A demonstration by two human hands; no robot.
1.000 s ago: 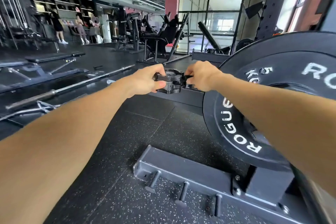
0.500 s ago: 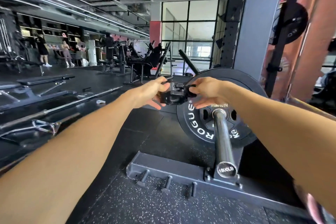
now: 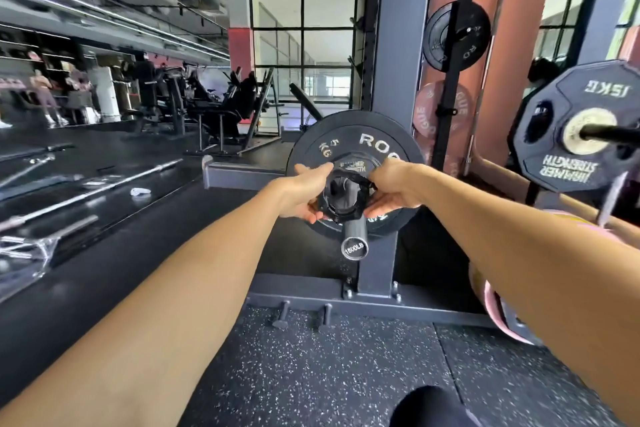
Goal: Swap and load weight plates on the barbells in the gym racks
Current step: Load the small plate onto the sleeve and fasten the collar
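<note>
Collar (image 3: 343,196) sits on the barbell sleeve (image 3: 354,230), ringed around it just in front of the plates. Left hand (image 3: 302,193) fingers curl round the collar's left side, thumb along the top edge; right hand (image 3: 390,188) fingers grip its right side, by the black lever. Sleeve end cap pokes out toward the camera, below the collar, marked 1500LB. Behind the collar: a small plate against a bigger black plate (image 3: 349,142) marked 5 KG. Bar rests on the rack upright (image 3: 398,45). Right of that, a 15KG plate (image 3: 581,125) hangs on another bar. More plates are stored on pegs behind the upright. Loose bar (image 3: 104,191) lies on the floor to the left.
</note>
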